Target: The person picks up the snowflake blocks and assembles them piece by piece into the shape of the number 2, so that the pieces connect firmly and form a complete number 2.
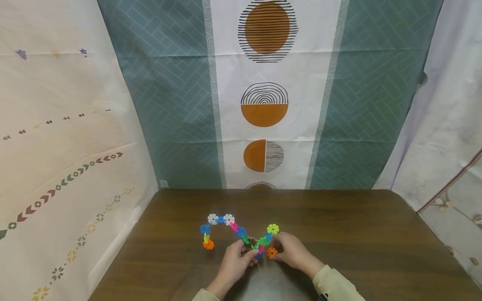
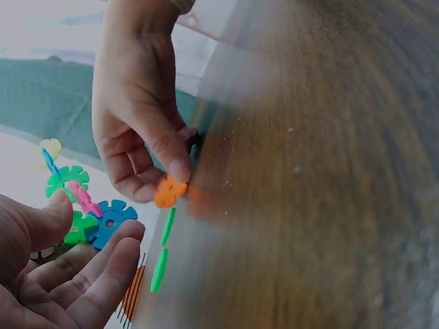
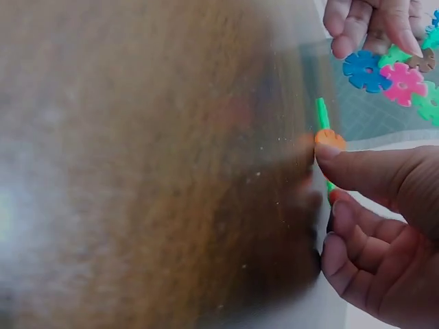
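A chain of interlocking plastic flower discs, with white discs (image 1: pixel 229 219) at its top bend, winds over the table. My left hand (image 1: pixel 234 260) holds its right part, thumb and fingers about a green disc (image 2: pixel 81 229). A blue disc (image 2: pixel 113 223) and a pink disc (image 3: pixel 403 83) join on there. My right hand (image 1: pixel 293 251) pinches an orange disc (image 1: pixel 272 253) between thumb and fingers, close to the table and just right of the chain. A yellow-green disc (image 1: pixel 273 228) ends the chain above that hand. Another orange disc (image 1: pixel 208 244) ends it at the left.
The brown wooden table (image 1: pixel 169 271) has a glossy surface. Two green pieces (image 2: pixel 159 271) show edge-on low over the table in the left wrist view; whether they are joined to anything I cannot tell. Patterned cloth (image 1: pixel 180 104) hangs behind the table and at both sides.
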The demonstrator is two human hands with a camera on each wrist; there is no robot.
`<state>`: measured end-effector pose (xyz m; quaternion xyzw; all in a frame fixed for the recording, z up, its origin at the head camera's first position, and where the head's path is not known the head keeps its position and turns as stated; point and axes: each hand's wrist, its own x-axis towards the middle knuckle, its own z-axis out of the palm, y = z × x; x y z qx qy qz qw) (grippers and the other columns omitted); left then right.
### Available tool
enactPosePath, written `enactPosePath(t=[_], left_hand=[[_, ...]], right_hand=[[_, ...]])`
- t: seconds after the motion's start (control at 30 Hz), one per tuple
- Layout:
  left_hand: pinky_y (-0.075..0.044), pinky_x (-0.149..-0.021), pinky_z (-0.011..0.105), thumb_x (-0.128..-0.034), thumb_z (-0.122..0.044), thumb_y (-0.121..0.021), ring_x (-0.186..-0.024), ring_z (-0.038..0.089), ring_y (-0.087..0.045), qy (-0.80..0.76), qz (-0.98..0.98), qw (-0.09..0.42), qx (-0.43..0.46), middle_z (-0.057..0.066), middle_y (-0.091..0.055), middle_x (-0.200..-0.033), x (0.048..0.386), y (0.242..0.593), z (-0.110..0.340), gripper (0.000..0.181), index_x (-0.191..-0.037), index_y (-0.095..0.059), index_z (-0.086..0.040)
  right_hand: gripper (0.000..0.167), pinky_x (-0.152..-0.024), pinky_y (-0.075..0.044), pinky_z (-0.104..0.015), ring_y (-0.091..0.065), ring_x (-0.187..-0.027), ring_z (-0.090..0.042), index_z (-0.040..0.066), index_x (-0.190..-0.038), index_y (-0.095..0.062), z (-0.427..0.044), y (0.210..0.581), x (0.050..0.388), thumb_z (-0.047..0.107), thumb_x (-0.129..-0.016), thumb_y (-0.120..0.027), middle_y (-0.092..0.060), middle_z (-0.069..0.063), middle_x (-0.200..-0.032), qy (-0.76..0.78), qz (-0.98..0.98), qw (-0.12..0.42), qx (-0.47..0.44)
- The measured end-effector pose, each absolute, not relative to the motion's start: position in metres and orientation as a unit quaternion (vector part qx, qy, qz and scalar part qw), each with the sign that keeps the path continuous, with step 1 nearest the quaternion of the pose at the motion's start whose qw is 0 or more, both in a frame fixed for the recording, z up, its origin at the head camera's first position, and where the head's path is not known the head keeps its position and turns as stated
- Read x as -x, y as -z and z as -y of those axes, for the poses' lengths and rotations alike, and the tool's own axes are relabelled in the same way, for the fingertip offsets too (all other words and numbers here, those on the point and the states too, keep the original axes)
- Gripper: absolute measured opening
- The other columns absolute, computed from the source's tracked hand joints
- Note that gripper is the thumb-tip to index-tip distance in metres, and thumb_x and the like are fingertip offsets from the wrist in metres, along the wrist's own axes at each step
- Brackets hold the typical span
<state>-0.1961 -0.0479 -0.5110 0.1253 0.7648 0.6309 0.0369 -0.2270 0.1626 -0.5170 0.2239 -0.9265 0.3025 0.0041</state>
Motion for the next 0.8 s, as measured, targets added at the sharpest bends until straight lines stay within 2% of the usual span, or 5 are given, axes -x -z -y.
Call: enactPosePath(t=[0.17, 0.3, 0.47, 0.63, 0.8], left_hand=[[-0.057, -0.058, 0.03, -0.0904, -0.009, -0.069, -0.067, 0.027, -0.068, -0.627, -0.768, 0.04, -0.126, 0.012, -0.073, -0.088, 0.195, 0.511, 0.047, 0.022, -0.109, -0.064, 0.003], [-0.058, -0.058, 0.031, -0.0903, -0.008, -0.069, -0.067, 0.028, -0.068, -0.623, -0.771, 0.044, -0.125, 0.011, -0.072, -0.088, 0.196, 0.51, 0.046, 0.022, -0.109, -0.064, 0.002], [-0.058, -0.059, 0.034, -0.0904, -0.007, -0.069, -0.067, 0.028, -0.068, -0.625, -0.769, 0.048, -0.125, 0.011, -0.072, -0.088, 0.196, 0.51, 0.046, 0.022, -0.11, -0.064, 0.001], [-0.058, -0.059, 0.035, -0.0908, -0.007, -0.068, -0.067, 0.028, -0.068, -0.628, -0.765, 0.048, -0.13, 0.012, -0.072, -0.089, 0.195, 0.51, 0.045, 0.022, -0.111, -0.064, 0.001], [-0.058, -0.059, 0.033, -0.0913, -0.009, -0.068, -0.067, 0.025, -0.068, -0.621, -0.771, 0.045, -0.132, 0.008, -0.072, -0.088, 0.194, 0.51, 0.044, 0.021, -0.111, -0.064, -0.001]], right_hand=[[0.025, -0.052, -0.049, -0.026, -0.053, -0.062, -0.01, 0.012, -0.084, -0.058, -0.172, 0.515, 0.223, 0.007, -0.078, -0.081, -0.056, 0.005, -0.076, -0.382, 0.901, -0.033, -0.203], [0.019, -0.046, -0.049, -0.026, -0.055, -0.053, -0.015, 0.007, -0.085, -0.056, -0.182, 0.508, 0.217, 0.005, -0.084, -0.074, -0.062, 0.0, -0.073, -0.45, 0.874, -0.053, -0.174], [0.016, -0.049, -0.053, -0.032, -0.059, -0.055, -0.021, 0.003, -0.093, -0.058, -0.195, 0.497, 0.212, 0.007, -0.087, -0.072, -0.07, -0.006, -0.077, -0.503, 0.851, -0.035, -0.143], [0.017, -0.056, -0.055, -0.038, -0.059, -0.057, -0.028, 0.003, -0.099, -0.061, -0.203, 0.483, 0.207, 0.013, -0.09, -0.071, -0.07, -0.013, -0.082, -0.541, 0.835, -0.027, -0.097], [0.02, -0.056, -0.055, -0.04, -0.057, -0.057, -0.037, 0.002, -0.101, -0.058, -0.206, 0.468, 0.203, 0.016, -0.092, -0.069, -0.07, -0.018, -0.083, -0.563, 0.823, -0.019, -0.071]])
